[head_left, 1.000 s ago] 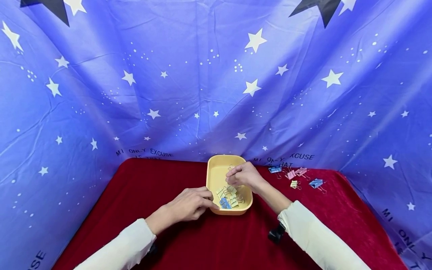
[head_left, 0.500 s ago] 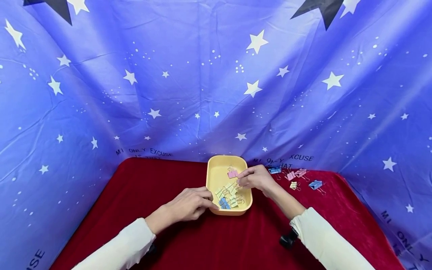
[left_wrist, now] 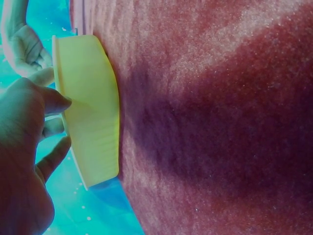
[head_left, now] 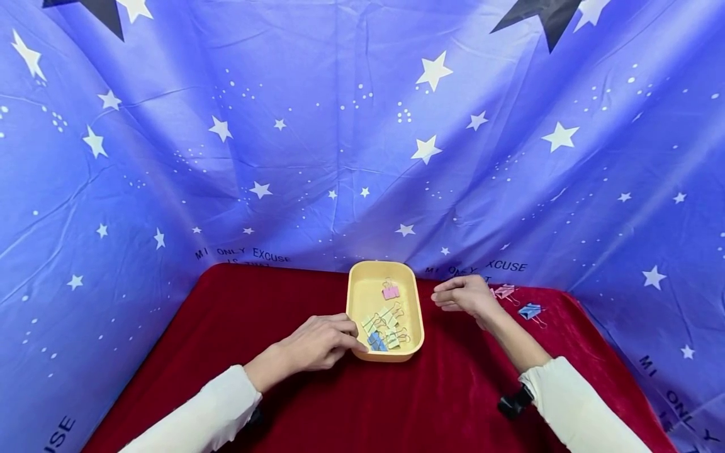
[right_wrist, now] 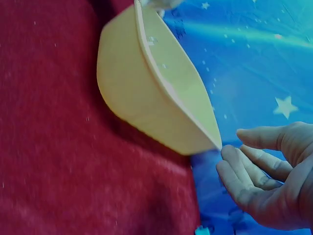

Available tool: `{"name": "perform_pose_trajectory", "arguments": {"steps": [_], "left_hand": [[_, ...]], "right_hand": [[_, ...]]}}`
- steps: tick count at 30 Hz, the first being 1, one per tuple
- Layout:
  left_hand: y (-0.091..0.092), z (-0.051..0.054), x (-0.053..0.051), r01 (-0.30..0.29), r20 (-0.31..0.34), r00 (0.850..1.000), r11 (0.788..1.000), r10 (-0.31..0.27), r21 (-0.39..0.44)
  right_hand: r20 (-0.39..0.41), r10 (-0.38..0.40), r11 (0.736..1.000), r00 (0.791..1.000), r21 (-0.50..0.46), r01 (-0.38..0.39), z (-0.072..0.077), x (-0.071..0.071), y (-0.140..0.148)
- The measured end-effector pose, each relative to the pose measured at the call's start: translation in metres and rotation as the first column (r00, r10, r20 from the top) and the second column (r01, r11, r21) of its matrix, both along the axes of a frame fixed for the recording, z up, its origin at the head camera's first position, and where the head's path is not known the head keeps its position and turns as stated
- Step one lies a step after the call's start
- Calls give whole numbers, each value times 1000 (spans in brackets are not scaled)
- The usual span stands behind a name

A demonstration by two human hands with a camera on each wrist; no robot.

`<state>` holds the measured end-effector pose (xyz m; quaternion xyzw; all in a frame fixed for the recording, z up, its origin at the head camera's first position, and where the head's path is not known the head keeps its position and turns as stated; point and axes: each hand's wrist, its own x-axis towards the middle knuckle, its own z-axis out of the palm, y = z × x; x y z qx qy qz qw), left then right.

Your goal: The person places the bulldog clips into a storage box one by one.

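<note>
A yellow tray [head_left: 420,314] stands near the table's back edge, holding a pink binder clip [head_left: 391,292], a blue one [head_left: 376,341] and several pale yellow ones [head_left: 393,339]. My left hand [head_left: 319,341] grips the tray's near left corner; in the left wrist view its thumb and fingers [left_wrist: 58,100] lie over the rim of the tray [left_wrist: 93,107]. To the right of the tray, my right hand [head_left: 466,297] hovers above the cloth with nothing in its fingers. The right wrist view shows that hand [right_wrist: 274,176] with parted fingers, beside the tray [right_wrist: 132,83].
A red cloth [head_left: 272,409] covers the table. Right of my right hand lie a pink clip [head_left: 506,291] and a blue clip [head_left: 530,311]; the hand hides part of that group. A blue star-patterned curtain [head_left: 317,145] rises directly behind the table.
The right hand has moved out of the tray to the right, its fingers parting. A pink clip now lies in the tray, where the hand was. My left hand has stayed on the corner.
</note>
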<state>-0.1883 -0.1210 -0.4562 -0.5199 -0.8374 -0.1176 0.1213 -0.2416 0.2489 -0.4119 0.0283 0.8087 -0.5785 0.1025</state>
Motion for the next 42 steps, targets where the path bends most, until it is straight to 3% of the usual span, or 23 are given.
{"name": "perform_pose_trajectory", "arguments": {"steps": [9, 17, 26, 31, 39, 42], "left_hand": [[-1, -2, -1, -8, 2, 1000, 1000, 8, -2], [-1, -2, -1, -13, -7, 1000, 1000, 13, -2], [0, -1, -1, -16, -8, 1000, 1000, 16, -13], [0, 0, -1, -24, 6, 1000, 999, 25, -21], [0, 0, -1, -24, 26, 999, 1000, 25, -17], [0, 0, 0, -22, 37, 999, 1000, 22, -12]], "right_hand": [[20, -28, 1000, 999, -12, 28, -6, -3, 44], [11, -90, 989, 996, 118, 88, -3, -1, 77], [8, -147, 978, 989, 147, 145, -11, -4, 109], [-16, -208, 950, 978, 236, 206, -20, -5, 123], [-85, -193, 882, 977, 421, 211, -34, -5, 138], [-81, -207, 892, 975, 394, 222, -38, -6, 139]]}}
